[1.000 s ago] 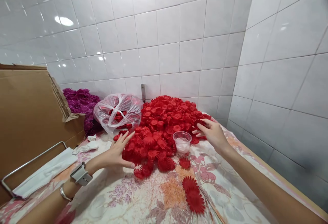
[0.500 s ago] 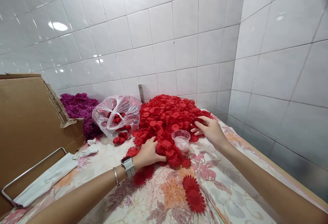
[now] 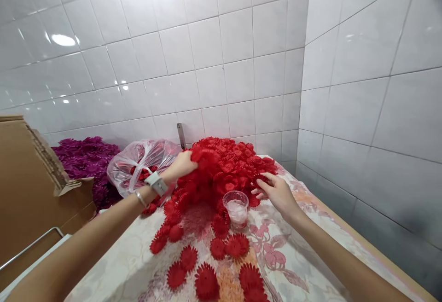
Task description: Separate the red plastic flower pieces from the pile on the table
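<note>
A heap of red artificial flower heads point(image 3: 229, 166) fills the middle of the table. My left hand point(image 3: 183, 165), wearing a watch and bangle, is closed on a clump of red flower heads point(image 3: 203, 159) raised at the heap's left side; motion blurs the clump. At the right edge of the heap, my right hand point(image 3: 278, 194) has its fingers apart beside the petals; its fingertips are partly lost among the red. Between the hands stands a clear plastic cup point(image 3: 236, 207) with something whitish inside. Several loose red flower heads point(image 3: 207, 282) lie on the cloth in front.
A knotted clear plastic bag point(image 3: 127, 166) with red flower heads inside sits left of the heap. Behind a cardboard box point(image 3: 27, 177) is a pile of purple flowers point(image 3: 86, 154). The flowered tablecloth point(image 3: 120, 256) covers the table, with tiled walls behind and at the right.
My left hand has moved up and away to the left side of the heap, lifting red flower heads. More loose ones lie on the cloth. My right hand stays by the heap. The view has shifted.
</note>
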The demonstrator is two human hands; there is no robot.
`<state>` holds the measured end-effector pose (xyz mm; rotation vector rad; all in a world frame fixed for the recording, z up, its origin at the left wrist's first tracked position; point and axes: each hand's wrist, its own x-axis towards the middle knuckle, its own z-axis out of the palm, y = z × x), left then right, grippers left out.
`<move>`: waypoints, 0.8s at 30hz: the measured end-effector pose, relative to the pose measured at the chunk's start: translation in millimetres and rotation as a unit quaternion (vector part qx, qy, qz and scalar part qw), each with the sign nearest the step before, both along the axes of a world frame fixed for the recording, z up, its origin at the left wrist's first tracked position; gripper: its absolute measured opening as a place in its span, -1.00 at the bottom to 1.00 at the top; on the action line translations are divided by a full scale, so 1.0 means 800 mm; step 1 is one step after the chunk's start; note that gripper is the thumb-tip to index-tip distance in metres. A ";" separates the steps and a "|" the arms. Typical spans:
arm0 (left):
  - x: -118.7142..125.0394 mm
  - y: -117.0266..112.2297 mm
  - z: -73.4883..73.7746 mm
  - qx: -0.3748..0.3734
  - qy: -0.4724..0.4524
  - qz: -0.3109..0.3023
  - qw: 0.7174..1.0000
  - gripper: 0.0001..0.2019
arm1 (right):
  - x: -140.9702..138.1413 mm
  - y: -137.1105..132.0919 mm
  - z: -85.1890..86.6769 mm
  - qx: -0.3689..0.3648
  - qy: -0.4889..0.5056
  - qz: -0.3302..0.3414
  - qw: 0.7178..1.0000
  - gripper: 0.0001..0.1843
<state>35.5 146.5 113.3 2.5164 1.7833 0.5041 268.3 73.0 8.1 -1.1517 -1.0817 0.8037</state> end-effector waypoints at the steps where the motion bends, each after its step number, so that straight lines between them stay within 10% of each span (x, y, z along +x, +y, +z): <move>1: 0.008 0.019 0.016 0.011 -0.001 0.001 1.000 -0.81 | 0.001 0.001 -0.002 -0.002 -0.002 0.001 1.000 -0.85; 5: 0.045 0.095 0.043 0.025 0.004 -0.007 1.000 -0.70 | 0.002 0.005 -0.011 -0.009 -0.016 0.004 1.000 -0.82; 14: 0.076 0.146 -0.035 -0.102 0.047 -0.106 0.988 -0.70 | 0.004 0.006 -0.017 -0.015 -0.036 0.001 0.999 -0.78; 24: 0.009 0.105 0.064 -0.059 0.017 -0.090 0.994 -0.24 | 0.001 0.002 -0.009 -0.013 -0.035 0.012 0.999 -0.82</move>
